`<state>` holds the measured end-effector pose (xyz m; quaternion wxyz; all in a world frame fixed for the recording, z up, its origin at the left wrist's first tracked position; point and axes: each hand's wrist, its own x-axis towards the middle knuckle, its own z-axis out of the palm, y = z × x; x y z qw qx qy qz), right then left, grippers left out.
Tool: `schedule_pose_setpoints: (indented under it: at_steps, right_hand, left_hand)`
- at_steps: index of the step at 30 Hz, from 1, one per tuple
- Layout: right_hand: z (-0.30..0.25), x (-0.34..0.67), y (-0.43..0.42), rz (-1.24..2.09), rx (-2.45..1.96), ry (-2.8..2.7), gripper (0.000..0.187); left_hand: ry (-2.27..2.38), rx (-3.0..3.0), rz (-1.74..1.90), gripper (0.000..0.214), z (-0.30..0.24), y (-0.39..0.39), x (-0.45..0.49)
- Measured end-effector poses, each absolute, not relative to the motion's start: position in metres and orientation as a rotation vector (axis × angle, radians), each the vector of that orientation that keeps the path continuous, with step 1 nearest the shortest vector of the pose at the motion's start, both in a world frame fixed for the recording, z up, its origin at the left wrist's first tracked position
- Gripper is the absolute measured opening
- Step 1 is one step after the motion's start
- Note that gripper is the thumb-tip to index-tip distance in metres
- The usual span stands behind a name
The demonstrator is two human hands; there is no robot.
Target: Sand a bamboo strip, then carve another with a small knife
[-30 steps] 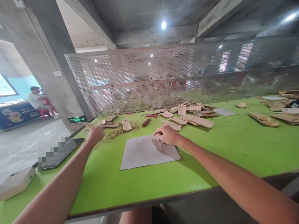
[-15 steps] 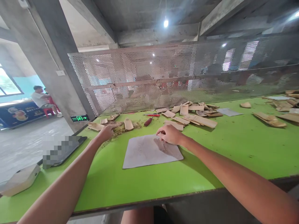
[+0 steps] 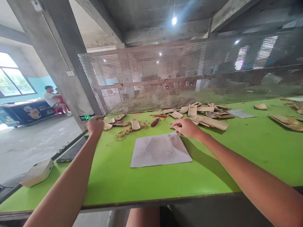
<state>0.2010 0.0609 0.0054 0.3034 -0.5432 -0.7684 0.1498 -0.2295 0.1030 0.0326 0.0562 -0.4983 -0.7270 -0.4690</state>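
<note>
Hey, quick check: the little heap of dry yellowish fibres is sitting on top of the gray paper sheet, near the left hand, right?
Not quite: the heap of dry fibres lies on the green tabletop, not on the gray paper sheet, as the head view shows. It is still near the left hand.

I'm working from one head-worn camera, looking forward and down from close above the green table (image 3: 106, 189). The wearer's left hand (image 3: 95, 125) and right hand (image 3: 187, 127) sit mid-frame, and the perforated metal screen (image 3: 151, 75) crosses the upper frame; beyond it, things look rather murky.
</note>
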Motion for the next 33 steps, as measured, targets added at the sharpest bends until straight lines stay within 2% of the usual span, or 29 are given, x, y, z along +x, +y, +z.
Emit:
schedule_pose_setpoints:
  at_steps: [6, 10, 12, 15, 20, 28, 33]
  right_hand:
    - [0.026, 0.211, 0.057, 0.286, -1.498, -2.058, 0.024]
    - [0.040, 0.260, 0.066, 0.137, -1.587, -1.544, 0.023]
    - [0.036, 0.285, 0.072, 0.191, -1.690, -1.419, 0.019]
    - [0.022, 0.305, 0.083, 0.405, -1.875, -1.461, 0.014]
    - [0.003, 0.291, 0.093, 0.590, -1.843, -1.770, 0.024]
    - [-0.010, 0.263, 0.096, 0.544, -1.801, -1.843, 0.040]
    - [-0.006, 0.256, 0.091, 0.392, -1.810, -1.805, 0.034]
  left_hand:
    - [-2.335, -1.423, -1.373, 0.042, 0.023, 0.095, -0.249]
    - [-2.277, -1.603, -1.166, 0.045, 0.013, 0.104, -0.240]
    - [-2.238, -1.668, -1.080, 0.045, 0.013, 0.107, -0.236]
    - [-2.211, -1.689, -1.043, 0.045, 0.016, 0.107, -0.230]
    - [-2.167, -1.748, -0.984, 0.045, 0.020, 0.103, -0.221]
    - [-2.152, -1.823, -0.932, 0.045, 0.024, 0.102, -0.216]
    - [-2.175, -1.827, -0.960, 0.046, 0.024, 0.101, -0.215]
